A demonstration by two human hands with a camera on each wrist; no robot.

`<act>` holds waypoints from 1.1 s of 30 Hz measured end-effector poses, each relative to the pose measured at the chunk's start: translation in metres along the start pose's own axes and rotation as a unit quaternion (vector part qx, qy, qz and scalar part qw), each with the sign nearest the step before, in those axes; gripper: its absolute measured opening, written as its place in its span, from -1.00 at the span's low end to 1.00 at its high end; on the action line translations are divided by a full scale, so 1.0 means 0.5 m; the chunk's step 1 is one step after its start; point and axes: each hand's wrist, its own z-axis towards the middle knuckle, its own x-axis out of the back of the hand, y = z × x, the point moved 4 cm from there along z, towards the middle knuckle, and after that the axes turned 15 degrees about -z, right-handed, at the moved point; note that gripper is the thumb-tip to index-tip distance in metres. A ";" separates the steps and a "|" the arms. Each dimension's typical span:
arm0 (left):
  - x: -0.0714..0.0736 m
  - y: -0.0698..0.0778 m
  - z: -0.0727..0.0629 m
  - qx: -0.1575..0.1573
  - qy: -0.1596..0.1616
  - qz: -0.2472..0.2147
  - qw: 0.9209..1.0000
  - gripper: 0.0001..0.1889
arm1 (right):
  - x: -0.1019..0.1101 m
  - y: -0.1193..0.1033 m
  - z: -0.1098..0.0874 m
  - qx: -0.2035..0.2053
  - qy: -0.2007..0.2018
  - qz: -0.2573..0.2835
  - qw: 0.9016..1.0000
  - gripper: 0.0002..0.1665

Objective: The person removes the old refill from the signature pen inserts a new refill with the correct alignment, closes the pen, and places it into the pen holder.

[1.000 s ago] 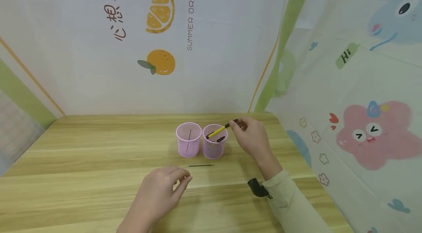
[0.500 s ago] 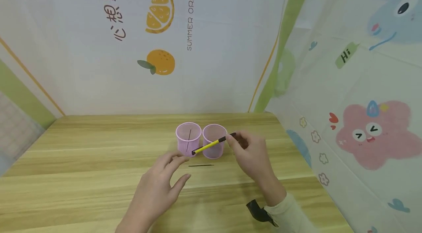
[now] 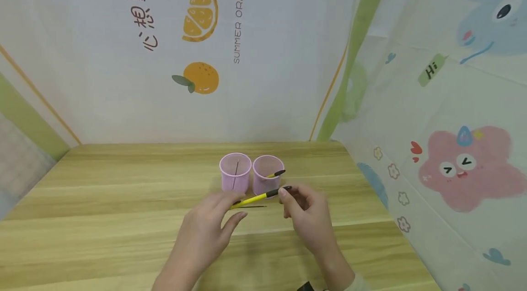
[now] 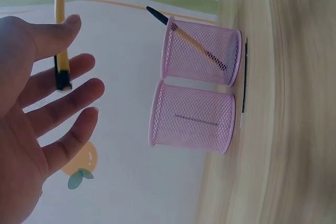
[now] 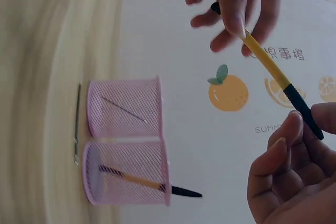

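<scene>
A yellow pen with black ends (image 3: 256, 198) is held in the air in front of two pink mesh cups. My right hand (image 3: 310, 220) pinches its black grip end between thumb and fingers. At the pen's other end, my left hand (image 3: 206, 227) has its fingers spread and loosely bent. In the left wrist view that end lies between the left thumb (image 4: 62, 35) and fingers. A second yellow-and-black pen (image 5: 186, 191) leans in the right cup (image 3: 263, 185), its black tip above the rim.
The left cup (image 3: 235, 181) contains a thin dark stick (image 4: 197, 120), like a pen refill. Another such stick (image 3: 256, 207) lies on the wooden table (image 3: 123, 208) before the cups. Printed cloth (image 3: 280, 76) hangs behind and on the right.
My right hand has brought the pen from above the right cup down and toward me. The left hand has opened its fingers and moved slightly up to the pen's far end.
</scene>
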 end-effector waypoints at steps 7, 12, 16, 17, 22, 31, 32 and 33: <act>0.002 0.006 -0.011 -0.044 0.002 -0.019 0.999 -0.73 | -0.025 0.020 -0.032 -0.006 -0.038 -0.005 0.999 -0.87; 0.007 0.003 -0.027 -0.056 -0.018 -0.023 0.998 -0.79 | -0.028 0.046 -0.050 0.025 -0.100 -0.086 0.991 -0.87; -0.004 0.000 -0.039 -0.067 -0.041 -0.025 0.997 -0.81 | -0.032 0.056 -0.059 0.105 -0.144 -0.164 0.970 -0.78; -0.008 -0.001 -0.042 -0.067 -0.046 -0.024 0.996 -0.82 | -0.034 0.056 -0.061 0.123 -0.158 -0.185 0.962 -0.76; -0.018 -0.008 -0.053 -0.063 -0.059 -0.012 0.996 -0.86 | -0.044 0.051 -0.068 0.201 -0.209 -0.285 0.913 -0.74; -0.026 -0.011 -0.059 -0.104 -0.061 0.052 0.991 -0.87 | -0.043 0.047 -0.062 0.209 -0.233 -0.309 0.898 -0.84; -0.027 -0.010 -0.059 -0.114 -0.061 0.060 0.990 -0.85 | -0.041 0.048 -0.060 0.203 -0.240 -0.304 0.899 -0.84; -0.028 -0.010 -0.060 -0.124 -0.060 0.064 0.988 -0.83 | -0.039 0.048 -0.058 0.197 -0.246 -0.300 0.900 -0.83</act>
